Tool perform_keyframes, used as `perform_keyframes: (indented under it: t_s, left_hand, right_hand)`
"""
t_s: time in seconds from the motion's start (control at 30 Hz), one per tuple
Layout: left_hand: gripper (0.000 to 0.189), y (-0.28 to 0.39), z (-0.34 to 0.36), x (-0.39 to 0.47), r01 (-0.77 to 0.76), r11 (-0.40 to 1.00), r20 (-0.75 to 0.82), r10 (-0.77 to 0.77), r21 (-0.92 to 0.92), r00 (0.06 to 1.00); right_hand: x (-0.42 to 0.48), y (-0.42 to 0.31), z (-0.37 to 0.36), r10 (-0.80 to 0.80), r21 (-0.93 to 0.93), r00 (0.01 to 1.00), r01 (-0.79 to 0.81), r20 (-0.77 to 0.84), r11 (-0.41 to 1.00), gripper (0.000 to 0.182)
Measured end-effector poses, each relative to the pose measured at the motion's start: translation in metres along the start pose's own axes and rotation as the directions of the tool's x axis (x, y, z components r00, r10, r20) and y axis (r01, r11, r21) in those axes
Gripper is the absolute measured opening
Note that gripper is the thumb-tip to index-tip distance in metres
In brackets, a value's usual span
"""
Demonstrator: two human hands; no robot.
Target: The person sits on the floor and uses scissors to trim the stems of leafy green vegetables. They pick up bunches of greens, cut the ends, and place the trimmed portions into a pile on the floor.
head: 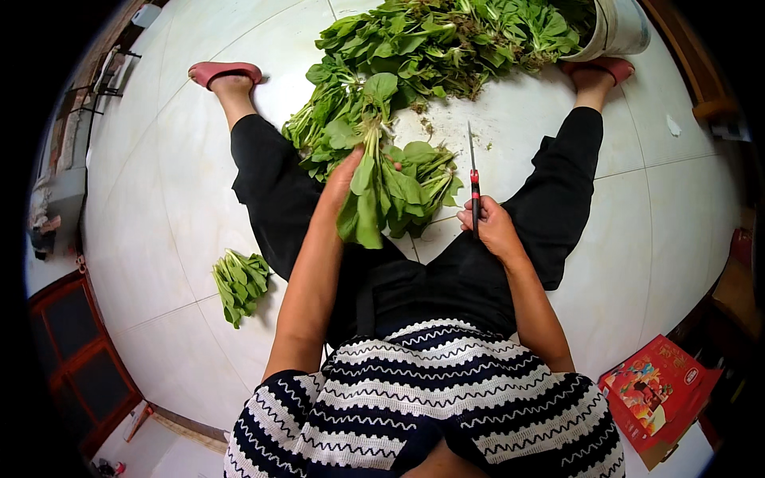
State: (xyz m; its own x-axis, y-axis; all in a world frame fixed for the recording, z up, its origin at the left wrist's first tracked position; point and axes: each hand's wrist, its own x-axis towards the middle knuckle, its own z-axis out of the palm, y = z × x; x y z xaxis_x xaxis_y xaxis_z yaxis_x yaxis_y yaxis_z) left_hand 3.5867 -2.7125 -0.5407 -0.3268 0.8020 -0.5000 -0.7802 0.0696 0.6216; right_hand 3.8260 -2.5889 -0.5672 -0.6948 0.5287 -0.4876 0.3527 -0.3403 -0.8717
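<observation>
My left hand (345, 176) grips a bunch of leafy greens (366, 206), its pale stems and root ends pointing away from me and its broad leaves hanging towards my lap. In my right hand (497, 228) is a pair of scissors (475, 179) with red and black handles, seen nearly edge-on, so the gap between the blades cannot be made out. The blades point away from me, to the right of the bunch and apart from it. More cut greens (439, 173) lie on the floor just beyond my lap, partly hidden by the held bunch.
A large heap of greens with soil-covered roots (418, 48) spreads between my feet, reaching a tipped white bucket (621, 30). Soil crumbs (427, 126) dot the tiled floor (179, 179). One small bunch (240, 284) lies left of my thigh. A red printed box (657, 388) is at lower right.
</observation>
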Motion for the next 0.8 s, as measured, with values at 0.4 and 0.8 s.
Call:
perform_keyframes:
  t_s: [0.4, 0.8]
  left_hand:
    - [0.025, -0.015, 0.016, -0.04, -0.089, 0.96, 0.009, 0.09, 0.267, 0.996]
    - [0.028, -0.027, 0.01, -0.064, -0.011, 0.934, 0.087, -0.022, 0.357, 0.996]
  right_hand:
    - [-0.029, -0.042, 0.008, -0.059, -0.619, 0.978, 0.174, 0.201, 0.766, 0.038]
    - [-0.038, -0.039, 0.01, -0.002, -0.614, 0.949, 0.206, 0.315, 0.762, 0.04]
